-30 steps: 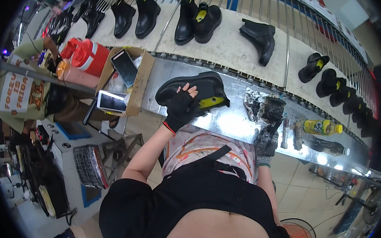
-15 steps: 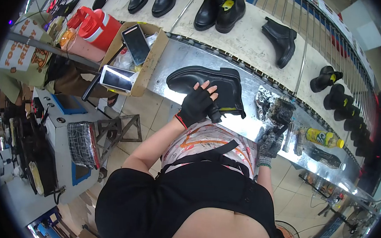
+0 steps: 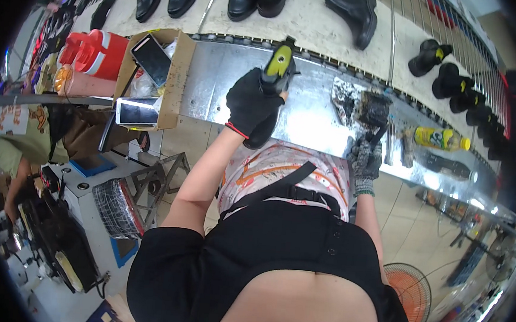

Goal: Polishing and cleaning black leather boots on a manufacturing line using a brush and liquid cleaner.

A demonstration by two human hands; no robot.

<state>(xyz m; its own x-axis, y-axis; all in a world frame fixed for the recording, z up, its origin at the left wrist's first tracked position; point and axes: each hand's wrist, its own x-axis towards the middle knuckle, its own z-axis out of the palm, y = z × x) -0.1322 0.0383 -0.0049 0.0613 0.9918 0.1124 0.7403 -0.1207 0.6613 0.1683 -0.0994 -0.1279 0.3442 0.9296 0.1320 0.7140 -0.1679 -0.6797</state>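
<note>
A black ankle boot [image 3: 262, 134] is tipped up over the metal ledge, its opening with the yellow-green lining facing up and away from me. My left hand [image 3: 251, 104], in a black glove with bare fingertips, is closed around the boot's shaft. My right hand [image 3: 365, 162], in a grey knit glove, is low at the ledge's near edge, fingers curled. A dark, narrow piece sticks out by its fingers; what it is I cannot make out. Just beyond lies a black-smeared block [image 3: 374, 108] beside a stained, crumpled sheet [image 3: 343, 101].
Several black boots [image 3: 355, 15] stand on the pale conveyor belt [image 3: 315, 33] beyond the metal ledge [image 3: 209, 86]. At left are a cardboard box [image 3: 181, 81] with two phones and a red jug [image 3: 101, 54]. A yellow bottle [image 3: 439, 138] lies at right, and a fan [image 3: 407, 297] stands behind.
The boot, which lay on its side, is now turned with its opening upward. My left hand has shifted its hold to the shaft. My right hand stays beside the black-smeared block.
</note>
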